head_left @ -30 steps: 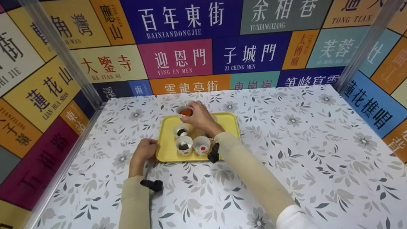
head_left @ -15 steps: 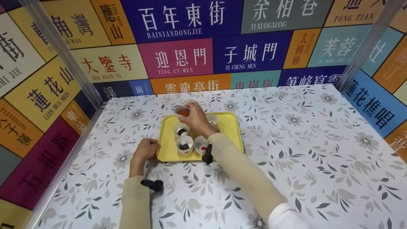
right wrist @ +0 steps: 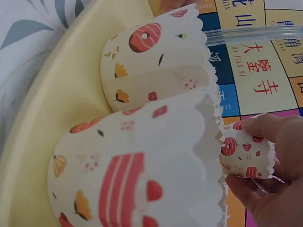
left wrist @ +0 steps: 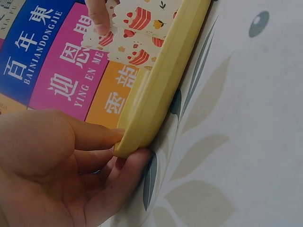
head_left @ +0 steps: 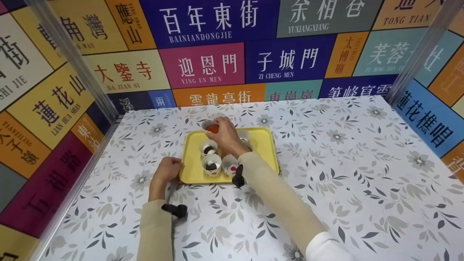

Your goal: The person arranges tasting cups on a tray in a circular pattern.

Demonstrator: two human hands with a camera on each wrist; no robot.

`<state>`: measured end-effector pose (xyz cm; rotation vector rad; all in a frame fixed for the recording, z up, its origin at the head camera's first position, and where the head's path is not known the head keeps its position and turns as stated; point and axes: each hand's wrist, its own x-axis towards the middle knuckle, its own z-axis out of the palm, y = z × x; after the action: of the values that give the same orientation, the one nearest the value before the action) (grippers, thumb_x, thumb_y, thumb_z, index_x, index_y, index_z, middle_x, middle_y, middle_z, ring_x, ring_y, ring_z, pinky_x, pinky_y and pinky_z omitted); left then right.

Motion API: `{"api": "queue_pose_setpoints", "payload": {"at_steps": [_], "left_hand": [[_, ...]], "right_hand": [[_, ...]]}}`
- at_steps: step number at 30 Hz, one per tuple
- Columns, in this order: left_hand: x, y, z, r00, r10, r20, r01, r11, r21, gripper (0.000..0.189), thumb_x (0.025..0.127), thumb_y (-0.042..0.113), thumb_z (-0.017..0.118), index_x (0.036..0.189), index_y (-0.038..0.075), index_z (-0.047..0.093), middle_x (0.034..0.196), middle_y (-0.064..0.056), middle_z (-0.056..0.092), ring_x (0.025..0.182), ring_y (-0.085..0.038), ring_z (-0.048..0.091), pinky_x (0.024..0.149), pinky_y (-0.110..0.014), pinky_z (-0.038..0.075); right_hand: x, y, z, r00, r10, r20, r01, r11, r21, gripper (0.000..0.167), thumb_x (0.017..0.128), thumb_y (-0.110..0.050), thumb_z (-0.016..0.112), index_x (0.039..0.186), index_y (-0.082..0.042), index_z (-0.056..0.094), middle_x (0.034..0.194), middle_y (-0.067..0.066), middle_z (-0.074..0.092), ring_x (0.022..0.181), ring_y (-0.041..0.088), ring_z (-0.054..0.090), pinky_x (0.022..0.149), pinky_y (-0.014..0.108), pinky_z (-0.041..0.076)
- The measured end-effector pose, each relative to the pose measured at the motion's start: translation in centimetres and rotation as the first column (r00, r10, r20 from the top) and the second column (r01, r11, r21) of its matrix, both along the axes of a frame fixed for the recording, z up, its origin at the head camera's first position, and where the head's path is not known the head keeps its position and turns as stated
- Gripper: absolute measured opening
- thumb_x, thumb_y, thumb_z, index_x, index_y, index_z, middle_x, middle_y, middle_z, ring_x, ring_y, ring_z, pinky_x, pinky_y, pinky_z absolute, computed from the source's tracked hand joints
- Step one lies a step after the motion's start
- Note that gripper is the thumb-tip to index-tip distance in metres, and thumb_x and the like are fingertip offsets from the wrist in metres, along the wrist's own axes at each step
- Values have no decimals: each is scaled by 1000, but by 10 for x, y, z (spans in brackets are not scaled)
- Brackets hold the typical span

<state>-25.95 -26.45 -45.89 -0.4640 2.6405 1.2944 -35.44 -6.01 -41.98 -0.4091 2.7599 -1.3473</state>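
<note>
My right hand point(head_left: 227, 136) holds a small paper baking cup point(head_left: 210, 125) at the back-left part of the yellow tray point(head_left: 266, 156). Something orange-red lies inside this cup. In the right wrist view, thumb and fingers grip the cup's patterned side point(right wrist: 247, 152). At the tray's left end, my left hand point(head_left: 166, 168) pinches the rim; the left wrist view has the thumb on top of the yellow rim point(left wrist: 165, 90) and fingers beneath. Two cups point(head_left: 211, 168) point(head_left: 208, 148) on the tray contain black-and-white pieces. Another cup point(head_left: 229, 167) has a red spot inside.
One more paper cup point(head_left: 243, 135) stands behind my right wrist, partly hidden by it. The tray lies on a table with a leaf-patterned white cover point(head_left: 348, 174). Colourful sign panels point(head_left: 208, 63) wall the back and sides, with clear corner posts point(head_left: 417, 54).
My right forearm has shifted slightly left, uncovering more of the cup behind the wrist. The right hand still grips its cup; the left hand stays on the tray rim.
</note>
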Motion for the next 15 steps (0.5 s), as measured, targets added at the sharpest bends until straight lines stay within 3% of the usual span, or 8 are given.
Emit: {"api": "queue_pose_setpoints", "payload": {"at_steps": [4, 15], "left_hand": [[1, 0, 0, 1000, 18, 11, -18, 1000, 13, 39, 99, 12, 49, 131, -9, 57, 124, -26, 64, 85, -19, 65, 69, -27, 56], [1, 1, 0, 1000, 2, -20, -2, 1000, -6, 39, 97, 11, 50, 127, -9, 61, 121, -26, 65, 86, -19, 65, 71, -27, 54]], "right_hand": [[-1, 0, -1, 1000, 7, 4, -7, 1000, -16, 51, 93, -30, 71, 135, -6, 52, 133, 10, 54, 121, 23, 56, 103, 36, 50], [-2, -2, -1, 997, 53, -52, -51, 998, 43, 52, 91, -27, 74, 135, -7, 55, 132, 11, 56, 123, 24, 55, 104, 36, 49]]}}
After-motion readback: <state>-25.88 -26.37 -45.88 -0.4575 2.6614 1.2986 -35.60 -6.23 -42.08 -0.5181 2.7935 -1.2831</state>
